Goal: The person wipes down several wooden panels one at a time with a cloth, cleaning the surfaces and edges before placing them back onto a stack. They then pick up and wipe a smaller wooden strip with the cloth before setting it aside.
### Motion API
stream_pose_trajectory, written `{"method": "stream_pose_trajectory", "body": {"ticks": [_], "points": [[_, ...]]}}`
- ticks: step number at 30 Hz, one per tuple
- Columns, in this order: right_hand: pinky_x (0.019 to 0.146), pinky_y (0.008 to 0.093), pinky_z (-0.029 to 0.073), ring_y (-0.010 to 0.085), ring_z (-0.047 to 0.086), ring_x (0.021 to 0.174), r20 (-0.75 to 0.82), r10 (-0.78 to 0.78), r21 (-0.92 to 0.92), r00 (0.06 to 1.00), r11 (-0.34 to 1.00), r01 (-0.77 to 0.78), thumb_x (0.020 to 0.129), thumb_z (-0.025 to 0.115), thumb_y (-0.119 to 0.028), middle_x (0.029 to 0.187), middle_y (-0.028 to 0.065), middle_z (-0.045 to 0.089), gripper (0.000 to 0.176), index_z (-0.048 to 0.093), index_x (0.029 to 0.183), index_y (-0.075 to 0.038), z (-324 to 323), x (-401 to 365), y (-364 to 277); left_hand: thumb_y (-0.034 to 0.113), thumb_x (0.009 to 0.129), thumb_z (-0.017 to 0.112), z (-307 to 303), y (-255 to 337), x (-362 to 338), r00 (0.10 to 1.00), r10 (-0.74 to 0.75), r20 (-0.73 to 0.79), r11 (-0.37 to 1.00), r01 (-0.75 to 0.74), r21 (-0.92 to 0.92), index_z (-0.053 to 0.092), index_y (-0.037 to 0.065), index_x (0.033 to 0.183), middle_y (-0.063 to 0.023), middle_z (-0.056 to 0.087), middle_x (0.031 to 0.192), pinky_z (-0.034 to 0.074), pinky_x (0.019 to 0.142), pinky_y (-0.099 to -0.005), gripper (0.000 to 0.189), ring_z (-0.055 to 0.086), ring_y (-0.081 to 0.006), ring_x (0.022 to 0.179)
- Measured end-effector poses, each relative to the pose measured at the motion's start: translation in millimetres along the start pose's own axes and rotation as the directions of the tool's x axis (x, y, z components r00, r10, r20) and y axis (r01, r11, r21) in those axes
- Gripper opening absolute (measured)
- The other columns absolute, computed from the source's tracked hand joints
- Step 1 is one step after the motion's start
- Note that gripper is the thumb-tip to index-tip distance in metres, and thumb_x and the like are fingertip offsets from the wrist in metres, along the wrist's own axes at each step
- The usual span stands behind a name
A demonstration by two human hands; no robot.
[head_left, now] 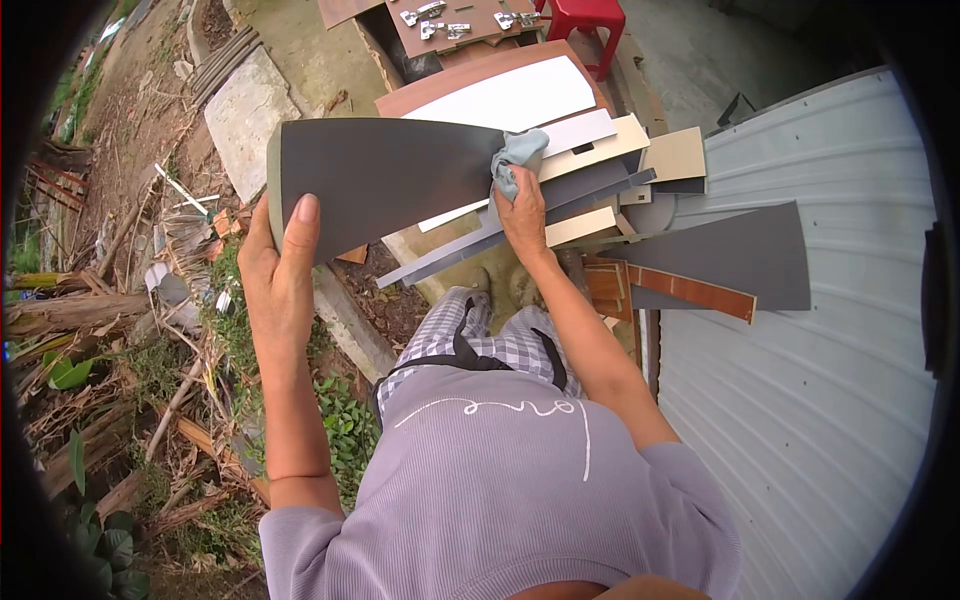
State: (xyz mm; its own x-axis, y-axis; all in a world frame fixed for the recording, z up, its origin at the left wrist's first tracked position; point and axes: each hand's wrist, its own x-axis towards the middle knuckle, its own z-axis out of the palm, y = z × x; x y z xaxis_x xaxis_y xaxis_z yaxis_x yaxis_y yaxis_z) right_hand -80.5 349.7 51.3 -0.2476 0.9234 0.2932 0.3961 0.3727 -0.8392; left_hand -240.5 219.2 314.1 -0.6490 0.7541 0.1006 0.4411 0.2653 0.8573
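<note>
A dark grey board (390, 175) is held up in front of the body. My left hand (283, 262) grips its left end, with the thumb on the dark face and the fingers behind the pale edge. At the board's right end, my right hand (522, 212) is closed on a light blue-grey cloth (518, 158), which lies against the board's corner. Under and behind the right hand are white, cream and grey boards, with a long grey strip (440, 254) running below the held board.
Metal hinges (445, 30) lie on a brown panel (470, 22) at the top, beside a red stool (585, 22). Corrugated metal sheeting (790, 400) fills the right. A grey panel (740, 255) leans there. Dry branches and plants cover the left ground.
</note>
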Motion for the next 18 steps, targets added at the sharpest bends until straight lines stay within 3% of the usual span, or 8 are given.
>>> {"method": "stream_pose_trajectory", "body": {"ticks": [3, 5, 6, 8, 11, 15, 16, 18], "points": [[0.073, 0.0354, 0.045, 0.0324, 0.057, 0.082, 0.095, 0.006, -0.036, 0.995, 0.999, -0.003, 0.075, 0.065, -0.014, 0.09, 0.0133, 0.057, 0.033, 0.056, 0.106, -0.006, -31, 17, -30, 0.043, 0.085, 0.055, -1, -3, -1, 1.0, 0.003, -0.023, 1.0, -0.003, -0.001, 0.053, -0.005, 0.113, -0.0119, 0.06, 0.094, 0.044, 0.075, -0.0271, 0.056, 0.056, -0.0157, 0.085], [0.072, 0.0317, 0.045, 0.0255, 0.059, 0.081, 0.455, -0.043, 0.154, 0.89, 0.988, -0.03, 0.078, 0.064, -0.017, 0.087, 0.0113, 0.06, 0.027, 0.058, 0.1, -0.004, -61, 29, -71, 0.043, 0.085, 0.055, -1, -5, -1, 0.999, 0.005, -0.033, 1.0, -0.006, -0.01, 0.053, -0.005, 0.113, -0.0118, 0.06, 0.094, 0.043, 0.076, -0.027, 0.056, 0.055, -0.0157, 0.085], [0.072, 0.0317, 0.045, 0.0255, 0.059, 0.081, 0.457, -0.047, 0.158, 0.888, 0.987, -0.029, 0.078, 0.064, -0.017, 0.087, 0.0113, 0.06, 0.027, 0.058, 0.1, -0.004, -73, 34, -88, 0.042, 0.085, 0.055, -2, -6, -2, 0.999, -0.007, -0.032, 1.0, 0.007, -0.004, 0.053, -0.005, 0.113, -0.0116, 0.06, 0.094, 0.043, 0.077, -0.0272, 0.055, 0.055, -0.0158, 0.085], [0.071, 0.0293, 0.045, 0.0158, 0.057, 0.08, 0.658, -0.254, 0.504, 0.709, 0.848, -0.164, 0.082, 0.061, -0.024, 0.085, 0.0092, 0.061, 0.026, 0.06, 0.096, -0.003, -89, 40, -109, 0.042, 0.085, 0.055, -3, -6, -3, 0.999, -0.017, -0.031, 1.0, 0.017, 0.006, 0.053, -0.004, 0.113, -0.0114, 0.06, 0.094, 0.043, 0.077, -0.0274, 0.054, 0.055, -0.0158, 0.085], [0.074, 0.0278, 0.043, 0.0096, 0.053, 0.08, 0.618, -0.012, 0.503, 0.786, 0.775, -0.384, 0.085, 0.058, -0.028, 0.083, 0.008, 0.06, 0.03, 0.059, 0.096, -0.001, -77, 54, -99, 0.042, 0.085, 0.055, -4, -3, -6, 1.0, -0.026, -0.017, 1.0, 0.026, 0.008, 0.054, -0.004, 0.113, -0.0105, 0.06, 0.093, 0.043, 0.077, -0.0275, 0.053, 0.055, -0.0157, 0.084], [0.084, 0.034, 0.042, 0.0263, 0.056, 0.092, 0.243, 0.222, 0.352, 0.944, 0.887, -0.299, 0.088, 0.051, -0.04, 0.096, 0.0174, 0.059, 0.05, 0.047, 0.113, 0.003, -37, 56, -75, 0.039, 0.086, 0.055, 1, 6, -18, 1.0, -0.022, 0.003, 1.0, 0.022, -0.005, 0.053, -0.005, 0.112, -0.01, 0.059, 0.093, 0.043, 0.077, -0.0271, 0.051, 0.054, -0.0147, 0.085], [0.092, 0.0393, 0.036, 0.0356, 0.047, 0.107, 0.256, 0.284, 0.372, 0.924, 0.853, -0.365, 0.087, 0.049, -0.047, 0.116, 0.024, 0.047, 0.065, 0.036, 0.125, 0.003, -35, 53, -80, 0.038, 0.086, 0.056, 2, 9, -22, 1.0, -0.021, 0.004, 1.0, 0.021, -0.002, 0.053, -0.006, 0.112, -0.0102, 0.059, 0.094, 0.043, 0.077, -0.027, 0.05, 0.054, -0.0146, 0.085], [0.094, 0.041, 0.034, 0.0365, 0.041, 0.112, 0.121, 0.203, 0.324, 0.972, 0.917, -0.232, 0.086, 0.05, -0.047, 0.121, 0.0246, 0.04, 0.068, 0.033, 0.128, 0.003, -30, 37, -98, 0.037, 0.087, 0.055, 4, 10, -27, 1.0, -0.017, 0.006, 1.0, 0.017, 0.004, 0.052, -0.006, 0.112, -0.0105, 0.059, 0.094, 0.043, 0.077, -0.0273, 0.049, 0.054, -0.0147, 0.085]]}}
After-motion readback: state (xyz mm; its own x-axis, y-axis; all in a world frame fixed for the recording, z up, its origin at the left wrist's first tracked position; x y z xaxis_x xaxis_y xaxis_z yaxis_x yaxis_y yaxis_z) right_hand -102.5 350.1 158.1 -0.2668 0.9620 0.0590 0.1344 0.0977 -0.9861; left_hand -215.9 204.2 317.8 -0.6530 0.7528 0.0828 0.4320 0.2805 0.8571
